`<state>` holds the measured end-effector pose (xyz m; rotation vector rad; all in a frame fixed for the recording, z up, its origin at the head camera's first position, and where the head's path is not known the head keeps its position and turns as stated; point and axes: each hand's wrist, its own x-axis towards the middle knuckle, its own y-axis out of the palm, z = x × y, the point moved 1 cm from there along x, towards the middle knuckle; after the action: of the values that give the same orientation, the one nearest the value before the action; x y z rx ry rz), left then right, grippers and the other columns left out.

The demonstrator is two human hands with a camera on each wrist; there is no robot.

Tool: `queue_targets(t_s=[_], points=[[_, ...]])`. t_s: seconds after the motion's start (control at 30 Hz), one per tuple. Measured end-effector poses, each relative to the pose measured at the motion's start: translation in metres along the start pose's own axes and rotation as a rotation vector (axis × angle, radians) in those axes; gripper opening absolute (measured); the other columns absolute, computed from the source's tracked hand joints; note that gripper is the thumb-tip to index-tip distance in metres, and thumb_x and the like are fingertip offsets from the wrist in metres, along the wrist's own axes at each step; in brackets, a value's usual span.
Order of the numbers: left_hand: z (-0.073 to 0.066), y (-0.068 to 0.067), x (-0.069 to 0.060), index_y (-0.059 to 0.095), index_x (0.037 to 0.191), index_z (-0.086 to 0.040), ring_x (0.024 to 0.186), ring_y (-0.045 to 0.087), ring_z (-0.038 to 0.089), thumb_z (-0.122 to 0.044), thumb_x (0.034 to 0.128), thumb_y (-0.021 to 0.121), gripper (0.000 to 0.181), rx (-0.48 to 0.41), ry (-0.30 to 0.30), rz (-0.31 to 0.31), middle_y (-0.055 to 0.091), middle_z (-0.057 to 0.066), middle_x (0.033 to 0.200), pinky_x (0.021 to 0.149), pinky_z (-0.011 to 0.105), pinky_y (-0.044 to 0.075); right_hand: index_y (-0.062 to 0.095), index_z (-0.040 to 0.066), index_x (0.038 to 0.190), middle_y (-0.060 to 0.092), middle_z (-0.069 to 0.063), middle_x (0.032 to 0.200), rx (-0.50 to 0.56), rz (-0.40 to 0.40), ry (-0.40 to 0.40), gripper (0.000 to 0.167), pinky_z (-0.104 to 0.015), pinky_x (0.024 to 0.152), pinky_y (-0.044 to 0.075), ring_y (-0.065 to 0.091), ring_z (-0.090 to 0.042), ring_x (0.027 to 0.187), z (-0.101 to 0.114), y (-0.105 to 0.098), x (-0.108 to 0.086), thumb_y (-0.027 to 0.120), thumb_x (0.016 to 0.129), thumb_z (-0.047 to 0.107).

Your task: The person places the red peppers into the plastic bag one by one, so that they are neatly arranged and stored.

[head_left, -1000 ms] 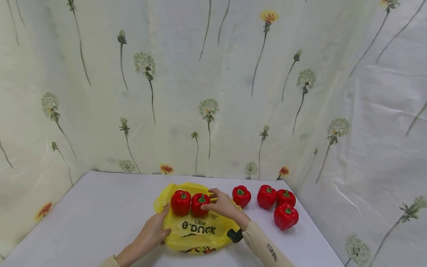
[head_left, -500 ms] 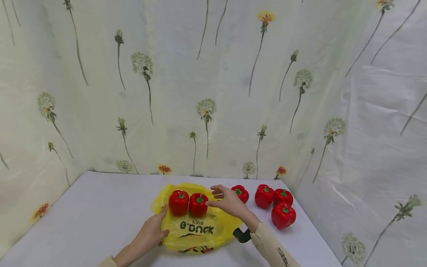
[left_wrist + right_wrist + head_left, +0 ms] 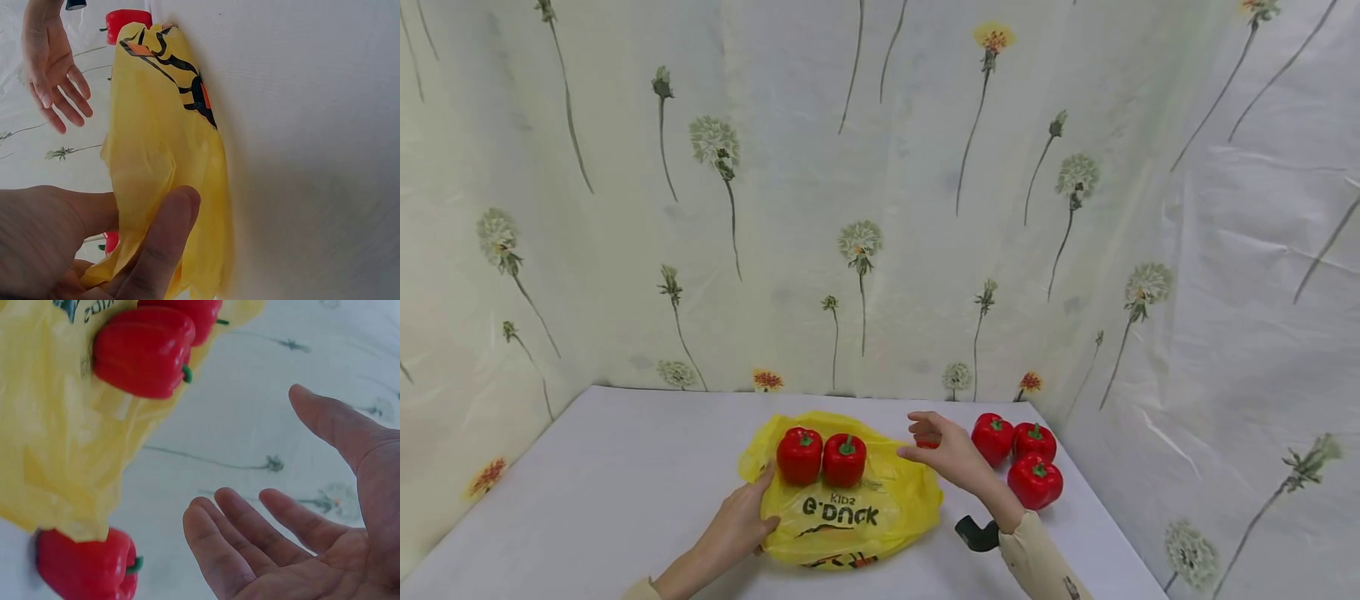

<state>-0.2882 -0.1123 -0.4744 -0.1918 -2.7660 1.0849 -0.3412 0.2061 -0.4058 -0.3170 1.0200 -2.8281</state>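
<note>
My left hand (image 3: 736,518) grips the left side of a yellow plastic bag (image 3: 898,504); in the left wrist view its thumb lies over the film and other fingers go behind it. Two red bell peppers with green stems, a left one (image 3: 799,458) and a right one (image 3: 844,462), sit side by side on the bag's printed face. Past the bag's right edge, my right hand (image 3: 953,457) hovers with loosely spread fingers and holds nothing. It mostly hides another red bell pepper (image 3: 927,444) in the head view; the right wrist view shows that pepper (image 3: 84,565) beside the bag.
Several more red bell peppers (image 3: 1036,482) cluster at the right on the white table (image 3: 647,467). A dark band with a camera (image 3: 977,533) is at my right wrist. A dandelion-print curtain (image 3: 790,208) hangs behind the table and along its sides.
My right hand has let go of the right pepper on the bag and moved right, over the lone pepper beside the bag. My left hand has stayed at the bag's left side.
</note>
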Motion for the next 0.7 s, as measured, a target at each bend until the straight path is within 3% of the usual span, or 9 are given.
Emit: queue_targets(t_s=[0.27, 0.57, 0.7], points=[[0.000, 0.001, -0.001, 0.029, 0.147, 0.008, 0.040, 0.052, 0.009, 0.004, 0.0767, 0.073, 0.082, 0.009, 0.027, -0.007, 0.045, 0.038, 0.135, 0.037, 0.022, 0.045, 0.052, 0.013, 0.135, 0.062, -0.015, 0.125, 0.005, -0.078, 0.033, 0.069, -0.040, 0.085, 0.057, 0.059, -0.034, 0.116, -0.019, -0.024, -0.008, 0.079, 0.077, 0.039], [0.000, 0.003, 0.001, 0.029, 0.147, 0.007, 0.041, 0.053, 0.010, 0.003, 0.0768, 0.073, 0.083, 0.014, -0.004, 0.007, 0.047, 0.036, 0.136, 0.038, 0.022, 0.045, 0.048, 0.017, 0.139, 0.053, -0.016, 0.139, -0.043, -0.146, 0.106, 0.076, -0.046, 0.091, 0.054, 0.051, -0.038, 0.127, -0.041, -0.037, -0.010, 0.079, 0.076, 0.043], [0.001, 0.003, 0.001, 0.030, 0.147, 0.008, 0.042, 0.051, 0.009, 0.003, 0.0768, 0.073, 0.082, 0.022, 0.013, -0.002, 0.046, 0.036, 0.136, 0.039, 0.022, 0.044, 0.046, 0.017, 0.140, 0.051, -0.017, 0.141, -0.048, -0.156, 0.110, 0.078, -0.047, 0.093, 0.053, 0.049, -0.038, 0.129, -0.046, -0.039, -0.008, 0.079, 0.075, 0.044]])
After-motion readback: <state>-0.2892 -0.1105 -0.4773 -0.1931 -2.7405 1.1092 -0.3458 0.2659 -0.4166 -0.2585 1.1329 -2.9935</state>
